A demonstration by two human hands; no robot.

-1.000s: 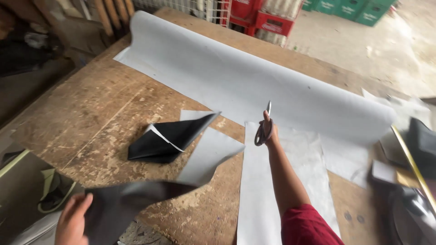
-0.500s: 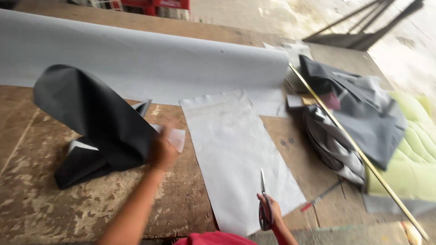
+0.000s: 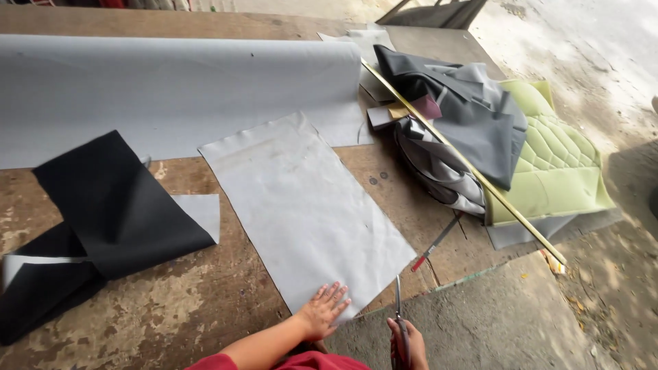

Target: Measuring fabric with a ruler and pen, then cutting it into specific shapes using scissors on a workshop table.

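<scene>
We have one head view, looking steeply down and forward over the wooden table (image 3: 205,301); our hands sit close at the bottom edge, fabric roll (image 3: 171,89) far beyond them

Left hand (image 3: 322,312) lies flat, fingers (image 3: 337,291) spread; right hand (image 3: 406,346) (low in view) is fisted.

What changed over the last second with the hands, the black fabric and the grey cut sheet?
The left hand let go of the black fabric piece, now lying flat on the wooden table, and came down flat on the near corner of the grey rectangular cut sheet. The right hand drew the scissors back to the table's near edge. It still holds them; the grey fabric roll stayed put.
</scene>
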